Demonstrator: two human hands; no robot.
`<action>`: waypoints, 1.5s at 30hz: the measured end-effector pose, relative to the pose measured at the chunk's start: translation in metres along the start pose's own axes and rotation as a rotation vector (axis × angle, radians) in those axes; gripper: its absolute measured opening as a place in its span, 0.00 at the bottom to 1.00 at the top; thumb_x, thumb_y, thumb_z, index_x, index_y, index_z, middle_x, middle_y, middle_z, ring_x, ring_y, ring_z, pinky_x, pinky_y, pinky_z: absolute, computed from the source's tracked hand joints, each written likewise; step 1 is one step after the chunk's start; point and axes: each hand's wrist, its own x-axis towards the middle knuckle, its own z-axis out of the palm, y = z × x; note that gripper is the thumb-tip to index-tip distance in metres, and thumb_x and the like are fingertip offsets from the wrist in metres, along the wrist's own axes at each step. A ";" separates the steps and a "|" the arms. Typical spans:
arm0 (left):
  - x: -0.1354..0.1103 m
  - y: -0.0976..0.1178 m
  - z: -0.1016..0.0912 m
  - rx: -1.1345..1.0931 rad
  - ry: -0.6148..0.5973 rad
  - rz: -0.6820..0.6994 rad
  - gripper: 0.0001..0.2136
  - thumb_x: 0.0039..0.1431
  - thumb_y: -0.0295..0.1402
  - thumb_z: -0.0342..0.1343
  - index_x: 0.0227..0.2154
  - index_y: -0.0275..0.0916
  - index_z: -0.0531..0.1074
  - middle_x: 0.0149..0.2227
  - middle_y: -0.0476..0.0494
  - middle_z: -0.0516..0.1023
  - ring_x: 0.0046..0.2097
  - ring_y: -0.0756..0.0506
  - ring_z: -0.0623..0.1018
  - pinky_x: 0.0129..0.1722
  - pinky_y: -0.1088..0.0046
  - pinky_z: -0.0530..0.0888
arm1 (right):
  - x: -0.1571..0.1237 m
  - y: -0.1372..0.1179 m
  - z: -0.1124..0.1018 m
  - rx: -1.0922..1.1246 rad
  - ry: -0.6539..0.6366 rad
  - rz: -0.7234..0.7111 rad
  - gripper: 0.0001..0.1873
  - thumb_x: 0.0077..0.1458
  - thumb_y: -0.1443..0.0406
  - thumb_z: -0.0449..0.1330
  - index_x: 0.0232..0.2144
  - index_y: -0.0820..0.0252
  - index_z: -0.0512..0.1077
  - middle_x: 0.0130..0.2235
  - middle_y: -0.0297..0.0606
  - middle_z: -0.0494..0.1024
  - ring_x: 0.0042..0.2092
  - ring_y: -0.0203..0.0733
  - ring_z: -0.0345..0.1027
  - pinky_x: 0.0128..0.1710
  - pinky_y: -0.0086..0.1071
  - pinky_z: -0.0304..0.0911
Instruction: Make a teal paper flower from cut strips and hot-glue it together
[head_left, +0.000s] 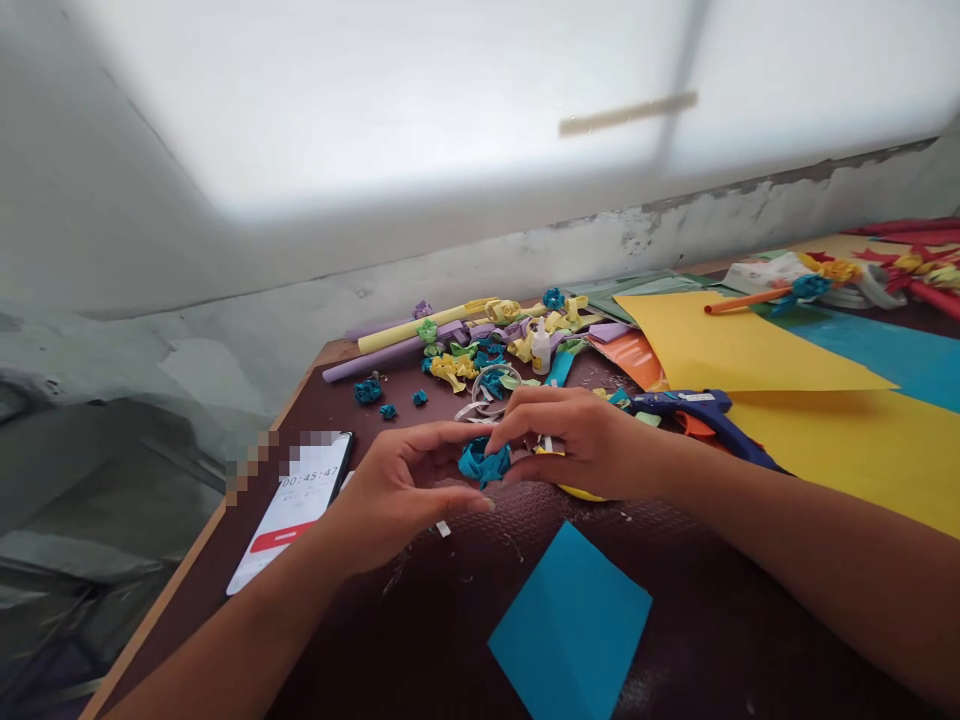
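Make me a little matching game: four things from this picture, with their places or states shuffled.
1. folded blue paper piece
2. phone
3. small blue sheet
4. white bottle

A. lying flat, near the bottom of the picture
B. upright beside paper scraps
C. between the left hand and right hand
D. lit up, showing digits

Pairs: 1-C, 2-D, 3-A, 4-B

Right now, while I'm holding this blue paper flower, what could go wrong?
Your right hand might squeeze the blue paper flower too hard and flatten its folds. Your left forearm could nudge the phone, which lies near the left edge of the table.
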 end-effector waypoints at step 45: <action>0.005 -0.009 0.006 0.194 0.141 0.218 0.08 0.65 0.35 0.62 0.46 0.45 0.78 0.37 0.50 0.81 0.37 0.49 0.79 0.39 0.75 0.75 | 0.002 0.001 0.014 -0.008 0.144 0.186 0.02 0.66 0.66 0.62 0.39 0.58 0.73 0.42 0.35 0.72 0.40 0.34 0.69 0.41 0.30 0.67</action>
